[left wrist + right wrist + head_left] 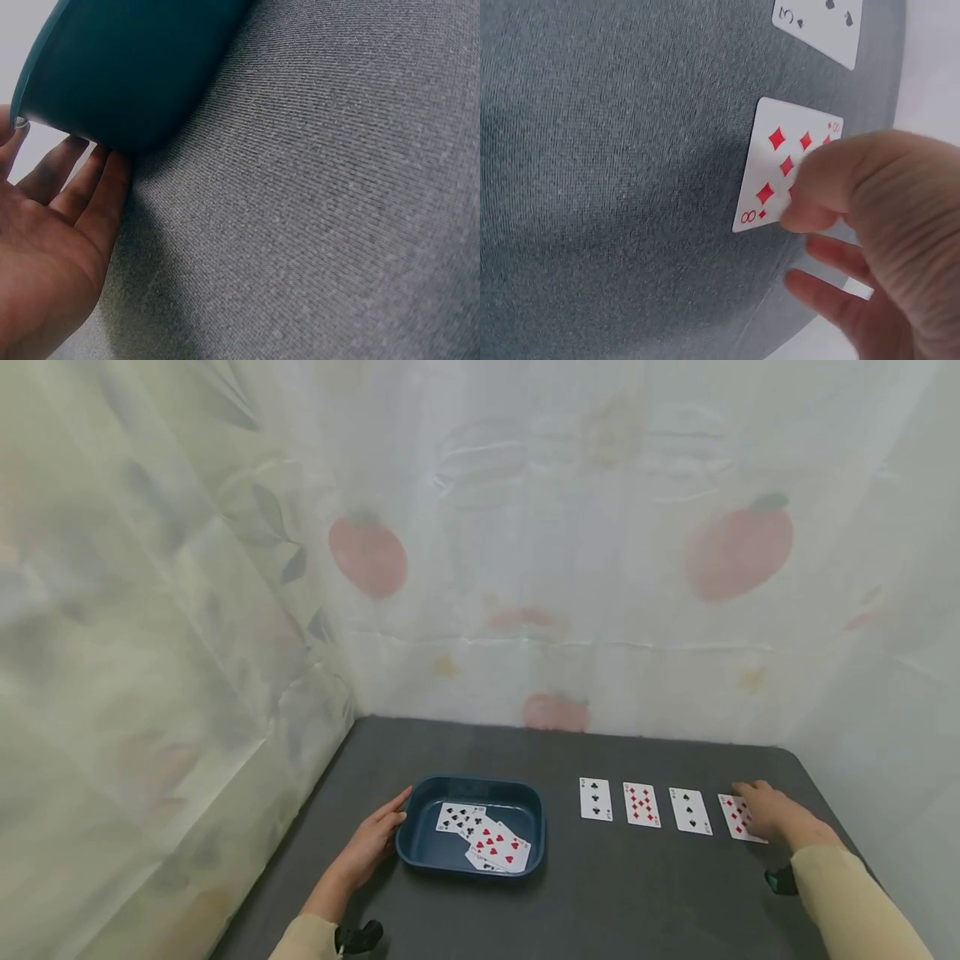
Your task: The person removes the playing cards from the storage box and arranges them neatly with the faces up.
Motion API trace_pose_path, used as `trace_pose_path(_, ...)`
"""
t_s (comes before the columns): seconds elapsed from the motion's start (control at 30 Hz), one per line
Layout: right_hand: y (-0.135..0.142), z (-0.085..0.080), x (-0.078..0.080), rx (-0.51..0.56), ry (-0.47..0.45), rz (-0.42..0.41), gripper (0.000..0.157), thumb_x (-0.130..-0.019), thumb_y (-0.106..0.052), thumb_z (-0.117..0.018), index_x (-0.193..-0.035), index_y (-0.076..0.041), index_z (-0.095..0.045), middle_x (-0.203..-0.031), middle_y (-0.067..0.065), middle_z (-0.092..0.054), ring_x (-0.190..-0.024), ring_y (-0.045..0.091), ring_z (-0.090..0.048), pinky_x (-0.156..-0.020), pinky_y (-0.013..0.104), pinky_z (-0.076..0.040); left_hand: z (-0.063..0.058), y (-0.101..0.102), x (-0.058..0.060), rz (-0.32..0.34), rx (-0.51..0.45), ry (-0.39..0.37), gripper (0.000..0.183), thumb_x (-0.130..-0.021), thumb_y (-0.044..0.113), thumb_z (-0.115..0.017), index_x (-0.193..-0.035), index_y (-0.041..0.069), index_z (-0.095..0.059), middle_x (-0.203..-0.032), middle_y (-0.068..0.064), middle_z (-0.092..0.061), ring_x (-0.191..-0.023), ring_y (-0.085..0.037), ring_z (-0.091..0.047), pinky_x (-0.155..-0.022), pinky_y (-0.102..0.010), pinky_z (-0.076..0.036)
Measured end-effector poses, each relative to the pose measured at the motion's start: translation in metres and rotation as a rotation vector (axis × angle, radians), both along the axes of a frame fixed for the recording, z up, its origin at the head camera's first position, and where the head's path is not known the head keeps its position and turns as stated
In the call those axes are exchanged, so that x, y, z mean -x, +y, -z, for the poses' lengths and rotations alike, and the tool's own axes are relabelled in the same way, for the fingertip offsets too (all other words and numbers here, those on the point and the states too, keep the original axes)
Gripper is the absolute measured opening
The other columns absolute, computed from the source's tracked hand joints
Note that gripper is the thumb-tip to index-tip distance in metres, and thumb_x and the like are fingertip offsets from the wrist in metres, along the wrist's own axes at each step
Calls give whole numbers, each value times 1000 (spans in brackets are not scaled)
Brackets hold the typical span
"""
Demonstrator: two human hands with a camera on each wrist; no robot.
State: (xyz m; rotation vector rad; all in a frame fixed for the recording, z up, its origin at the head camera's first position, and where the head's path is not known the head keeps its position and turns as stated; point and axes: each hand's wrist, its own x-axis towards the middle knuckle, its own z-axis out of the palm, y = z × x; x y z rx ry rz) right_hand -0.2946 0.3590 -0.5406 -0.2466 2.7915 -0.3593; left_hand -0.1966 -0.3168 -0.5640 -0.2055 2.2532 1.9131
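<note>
At the right end of a row of playing cards, my right hand (776, 814) touches an eight of diamonds (780, 161) that lies face up and flat on the table. Its thumb covers one side of the card, and the other fingers are spread past the edge. My left hand (375, 839) holds the left side of a dark blue tray (468, 867). In the left wrist view its fingers (79, 184) rest against the outer wall, with one fingertip at the rim. Several overlapping cards (491, 843) lie face up inside the tray, among them hearts and black suits.
Left of the eight lie a three of spades (690, 811), a red diamond card (641, 804) and a three of clubs (596, 799), spaced apart. The dark grey table (600, 902) meets a pale curtain (562, 568) at the back and sides.
</note>
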Motion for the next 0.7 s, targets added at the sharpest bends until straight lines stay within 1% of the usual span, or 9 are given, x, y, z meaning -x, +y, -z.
trace_pose_path(0.07,-5,-4,-2,-10,60,-9,64,-83,-4,-69,-140,15,-46,-132,45,-41,-120,65,-40,-93,77,-38,0,0,0,1,3,-1,51,-109,26,-47,-159,29,-41,-166,-17,-25,-147,-41,-34,-113,-66,-29)
trace_pose_path(0.17,-19,-12,-5,-14,175,-38,64,-83,-4,-68,-141,13,-47,-135,43,-43,-123,63,-39,-92,76,-39,0,0,1,1,3,-1,51,-109,26,-47,-159,30,-41,-167,-16,-24,-147,-41,-33,-114,-65,-28)
trace_pose_path(0.23,-33,-17,-7,-12,261,-85,63,-83,-3,-68,-141,12,-49,-136,40,-45,-123,61,-41,-91,73,-42,1,-1,1,1,4,-2,50,-109,26,-47,-159,30,-41,-167,-15,-24,-148,-40,-32,-114,-65,-28)
trace_pose_path(0.37,-69,-27,-6,11,387,-187,65,-84,-3,-70,-145,7,-49,-139,34,-48,-126,56,-43,-94,69,-43,0,-2,1,0,6,-1,51,-108,26,-47,-158,31,-41,-167,-15,-24,-148,-40,-32,-114,-66,-27)
trace_pose_path(0.57,-135,-38,-7,94,514,-389,67,-87,-7,-75,-149,-2,-50,-145,23,-51,-133,46,-45,-102,63,-42,0,-2,0,1,2,-2,51,-108,25,-48,-158,30,-41,-167,-15,-25,-147,-41,-33,-113,-67,-28)
trace_pose_path(0.67,-172,-44,-11,128,543,-489,66,-89,-10,-76,-150,-5,-50,-146,20,-51,-134,41,-46,-103,59,-44,0,-2,0,3,0,0,51,-108,25,-47,-158,30,-41,-166,-16,-26,-147,-41,-33,-112,-68,-28)
trace_pose_path(0.7,-184,-45,-12,135,540,-517,66,-90,-10,-75,-150,-6,-50,-147,19,-51,-134,40,-46,-103,58,-45,0,-2,1,2,-5,-1,51,-108,25,-47,-158,30,-41,-166,-15,-26,-147,-41,-33,-113,-67,-28)
